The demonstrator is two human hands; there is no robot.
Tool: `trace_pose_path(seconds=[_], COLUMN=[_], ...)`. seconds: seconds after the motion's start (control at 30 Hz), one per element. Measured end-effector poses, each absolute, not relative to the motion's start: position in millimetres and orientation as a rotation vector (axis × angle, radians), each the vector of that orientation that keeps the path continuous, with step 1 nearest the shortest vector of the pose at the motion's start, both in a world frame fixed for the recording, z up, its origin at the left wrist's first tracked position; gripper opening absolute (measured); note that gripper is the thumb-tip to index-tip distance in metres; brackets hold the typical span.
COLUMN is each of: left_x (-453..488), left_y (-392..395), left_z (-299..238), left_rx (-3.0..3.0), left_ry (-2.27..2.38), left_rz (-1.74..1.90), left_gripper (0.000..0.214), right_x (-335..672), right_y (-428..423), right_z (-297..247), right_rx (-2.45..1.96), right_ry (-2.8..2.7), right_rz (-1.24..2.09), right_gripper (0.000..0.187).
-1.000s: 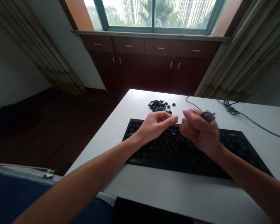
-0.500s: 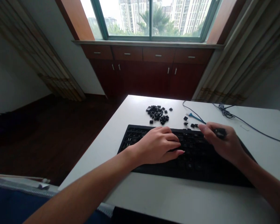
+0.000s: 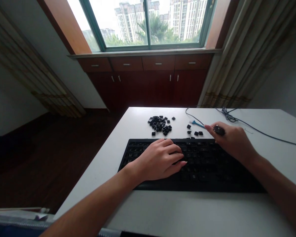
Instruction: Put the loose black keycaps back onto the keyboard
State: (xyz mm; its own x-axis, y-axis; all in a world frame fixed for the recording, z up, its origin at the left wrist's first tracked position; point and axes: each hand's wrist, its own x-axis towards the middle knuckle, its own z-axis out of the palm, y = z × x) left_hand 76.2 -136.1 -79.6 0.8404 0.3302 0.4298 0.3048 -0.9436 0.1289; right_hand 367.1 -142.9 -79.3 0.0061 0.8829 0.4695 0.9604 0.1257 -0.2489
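A black computer keyboard lies on the white table, with many keys still in place. My left hand rests on its left half, fingers curved over the keys and holding nothing. Above the keyboard's top edge, my right hand pinches a small dark keycap between its fingers. Just left of those fingertips lie a blue keycap puller and several loose black keycaps. A heap of black keycaps sits farther left, behind the keyboard.
A dark cable runs in a tangled loop across the table's back right. The table's left edge drops to a dark wood floor. Reddish-brown cabinets stand beyond the table under a window.
Both hands have dropped from raised and close together to lying apart at the keyboard, the right still holding the dark piece. The view has tilted upward, so the table sits lower in the frame.
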Motion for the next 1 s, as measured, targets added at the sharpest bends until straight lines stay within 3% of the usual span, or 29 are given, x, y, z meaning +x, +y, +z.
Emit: trace_pose_path(seconds=[0.67,0.83,1.0], left_x=[77,78,80], left_y=[-135,-138,-141], left_z=[-83,-81,-80], left_rx=[2.962,2.873,2.716], left_ry=[0.509,0.584,0.724], left_rz=[0.759,0.876,1.078], left_gripper=[0.023,0.023,0.041], right_x=[336,336,330], right_y=[-80,-103,-151], right_z=[-81,-72,-67], right_rx=[-1.797,-1.692,-1.359], right_ry=[-2.211,-2.146,-2.021], right_rz=[-0.026,0.064,0.308], right_gripper=[0.037,0.029,0.023])
